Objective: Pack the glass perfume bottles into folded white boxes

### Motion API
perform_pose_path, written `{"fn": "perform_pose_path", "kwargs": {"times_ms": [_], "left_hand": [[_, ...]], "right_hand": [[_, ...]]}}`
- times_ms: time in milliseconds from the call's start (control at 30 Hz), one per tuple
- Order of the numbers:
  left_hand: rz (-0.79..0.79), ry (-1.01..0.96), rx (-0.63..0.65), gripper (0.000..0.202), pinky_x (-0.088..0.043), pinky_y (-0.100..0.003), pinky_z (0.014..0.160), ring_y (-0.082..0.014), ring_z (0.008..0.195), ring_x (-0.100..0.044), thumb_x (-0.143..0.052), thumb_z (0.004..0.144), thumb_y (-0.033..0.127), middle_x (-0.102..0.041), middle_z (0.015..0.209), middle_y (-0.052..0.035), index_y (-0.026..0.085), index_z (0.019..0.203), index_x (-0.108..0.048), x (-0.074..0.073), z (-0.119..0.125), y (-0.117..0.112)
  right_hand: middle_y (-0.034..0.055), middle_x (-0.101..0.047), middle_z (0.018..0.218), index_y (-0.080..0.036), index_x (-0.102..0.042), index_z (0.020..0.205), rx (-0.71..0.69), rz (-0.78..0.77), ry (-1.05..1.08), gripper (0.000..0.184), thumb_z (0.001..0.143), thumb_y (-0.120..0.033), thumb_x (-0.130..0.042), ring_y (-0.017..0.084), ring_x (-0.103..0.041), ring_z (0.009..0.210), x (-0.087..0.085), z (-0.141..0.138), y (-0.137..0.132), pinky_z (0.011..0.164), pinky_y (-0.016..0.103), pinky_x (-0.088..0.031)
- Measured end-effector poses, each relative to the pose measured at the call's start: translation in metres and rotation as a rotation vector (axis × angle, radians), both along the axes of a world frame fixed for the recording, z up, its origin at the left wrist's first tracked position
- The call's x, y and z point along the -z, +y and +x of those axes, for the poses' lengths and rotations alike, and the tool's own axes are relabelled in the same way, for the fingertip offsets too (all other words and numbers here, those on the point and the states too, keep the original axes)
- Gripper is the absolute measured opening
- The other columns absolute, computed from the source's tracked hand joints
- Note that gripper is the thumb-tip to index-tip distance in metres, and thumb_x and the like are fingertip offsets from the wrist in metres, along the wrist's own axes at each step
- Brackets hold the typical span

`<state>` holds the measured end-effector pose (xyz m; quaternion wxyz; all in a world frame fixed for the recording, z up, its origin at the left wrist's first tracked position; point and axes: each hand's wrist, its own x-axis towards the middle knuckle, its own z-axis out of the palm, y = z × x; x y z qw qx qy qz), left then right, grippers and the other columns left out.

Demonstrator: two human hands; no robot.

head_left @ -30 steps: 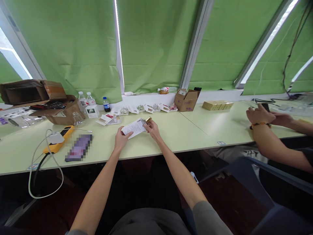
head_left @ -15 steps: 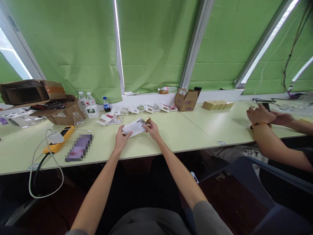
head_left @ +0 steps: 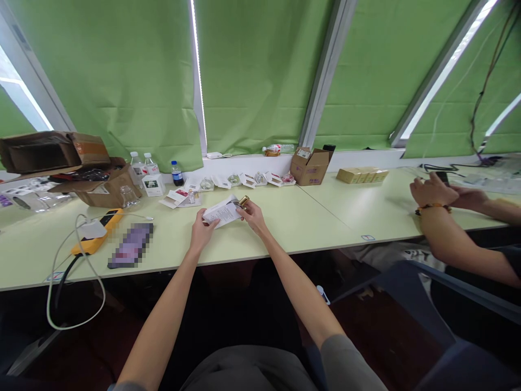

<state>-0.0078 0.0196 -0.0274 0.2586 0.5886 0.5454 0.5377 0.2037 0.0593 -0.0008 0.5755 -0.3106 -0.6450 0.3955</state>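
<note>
My left hand [head_left: 202, 231] is closed around the left end of a small white printed box [head_left: 222, 213], held slightly tilted just above the table. At the box's right end, my right hand [head_left: 253, 216] grips a small bottle with a gold cap [head_left: 244, 201]. The bottle's body is mostly hidden by the fingers and the box end, so how far it sits inside is unclear. Behind my hands, an opened white box [head_left: 176, 199] lies with a small item beside it, left of a row of opened white boxes with round clear bottles [head_left: 233, 180].
A phone [head_left: 132, 245], a yellow power strip [head_left: 97, 233] and a looped white cable lie to the left. Cardboard boxes [head_left: 95, 187] and drink bottles stand behind them. Another carton [head_left: 311, 166] and yellow boxes [head_left: 362, 175] sit at the back right. A co-worker's hands [head_left: 433, 190] are at far right.
Both hands stay almost in place. The white box has turned very slightly, and its right end by the gold-capped bottle has shifted a little. Nothing has been let go.
</note>
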Motion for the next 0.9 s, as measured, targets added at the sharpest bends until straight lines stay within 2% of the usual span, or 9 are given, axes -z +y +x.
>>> {"fn": "perform_pose_path", "kwargs": {"times_ms": [100, 267, 533, 733, 900], "left_hand": [[-0.001, -0.007, 0.009, 0.065, -0.051, -0.029, 0.071, -0.0182, 0.079, -0.065, -0.066, 0.075, 0.046, -0.065, 0.103, -0.0077, 0.022, 0.13, -0.042, -0.0016, 0.0004, -0.0013], [0.0, -0.007, 0.0, 0.065, -0.051, -0.029, 0.07, -0.0182, 0.078, -0.065, -0.066, 0.075, 0.045, -0.066, 0.103, -0.0082, 0.021, 0.13, -0.043, -0.003, 0.0015, -0.0026], [0.012, 0.021, 0.005, 0.064, -0.05, -0.029, 0.068, -0.0178, 0.076, -0.064, -0.067, 0.074, 0.044, -0.066, 0.102, -0.008, 0.022, 0.13, -0.044, -0.0022, 0.0009, -0.0017], [0.013, 0.014, 0.012, 0.062, -0.049, -0.027, 0.067, -0.0167, 0.075, -0.064, -0.066, 0.075, 0.042, -0.066, 0.103, -0.007, 0.022, 0.129, -0.044, -0.0043, 0.0029, -0.0039], [0.024, 0.02, 0.025, 0.058, -0.049, -0.027, 0.067, -0.0163, 0.075, -0.064, -0.065, 0.075, 0.042, -0.066, 0.103, -0.006, 0.023, 0.127, -0.045, -0.0063, 0.0034, -0.0059]], "right_hand": [[0.0035, -0.063, 0.087, -0.018, -0.061, 0.099, 0.016, 0.004, -0.001, 0.044, 0.069, -0.051, -0.068, 0.011, -0.051, 0.059, 0.0, 0.0003, 0.0002, 0.053, 0.026, -0.046], [0.0008, -0.058, 0.07, -0.018, -0.062, 0.094, 0.027, -0.055, -0.057, 0.043, 0.069, -0.052, -0.067, 0.012, -0.05, 0.056, -0.0009, 0.0023, -0.0014, 0.048, 0.025, -0.044], [0.0009, -0.057, 0.069, -0.017, -0.061, 0.083, -0.029, -0.115, 0.022, 0.045, 0.068, -0.06, -0.067, 0.012, -0.053, 0.055, -0.0022, 0.0009, -0.0035, 0.047, 0.025, -0.046], [0.0023, -0.056, 0.063, -0.015, -0.061, 0.08, 0.028, -0.171, 0.044, 0.055, 0.078, -0.069, -0.051, 0.012, -0.052, 0.049, -0.0027, 0.0005, -0.0047, 0.045, 0.026, -0.048], [0.0029, -0.058, 0.065, -0.016, -0.061, 0.079, 0.037, -0.182, 0.046, 0.057, 0.075, -0.072, -0.052, 0.012, -0.052, 0.049, -0.0008, 0.001, -0.0021, 0.045, 0.027, -0.049]]}}
